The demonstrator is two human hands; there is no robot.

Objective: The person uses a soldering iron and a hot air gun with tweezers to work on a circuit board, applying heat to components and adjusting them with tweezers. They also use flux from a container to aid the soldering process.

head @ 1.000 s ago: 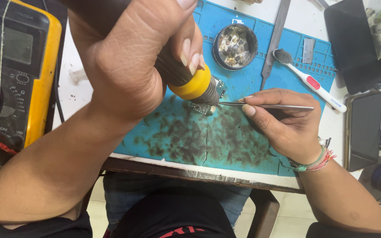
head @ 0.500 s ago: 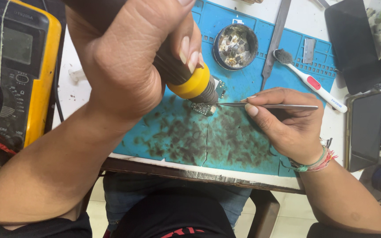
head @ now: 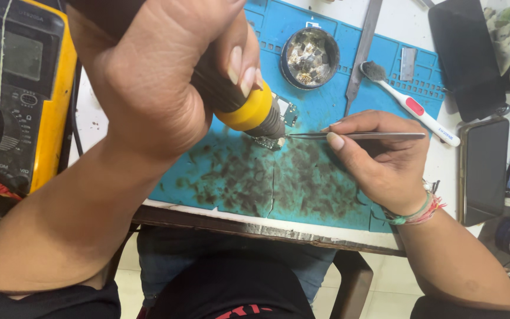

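- My left hand (head: 166, 77) is clenched round the black handle of a hot-air tool (head: 240, 103); its yellow collar and dark nozzle slant down toward the middle of the blue mat (head: 326, 195)
- The nozzle tip sits just over a small circuit board (head: 270, 142) lying mid-mat; whether they touch I cannot tell
- My right hand (head: 379, 159) pinches tweezers (head: 355, 136) between thumb and forefinger, lying nearly level; their tips reach the board's right edge, just beside the nozzle
- A second board piece (head: 287, 112) shows behind the nozzle, partly hidden
- The mat's near half is blotched with dark stains; it runs to the desk's front edge
- A round tin (head: 310, 57) of metal scraps stands at the mat's far edge; a slim metal strip (head: 361, 56) lies slantwise to its right
- A white brush (head: 411, 109) with a red patch lies by the mat's right edge, beyond my right hand
- A yellow multimeter (head: 22, 94) fills the desk's left edge
- Two dark phones (head: 482, 171) lie at the desk's right edge, one farther back than the other
- A thread bracelet (head: 414, 215) circles my right wrist
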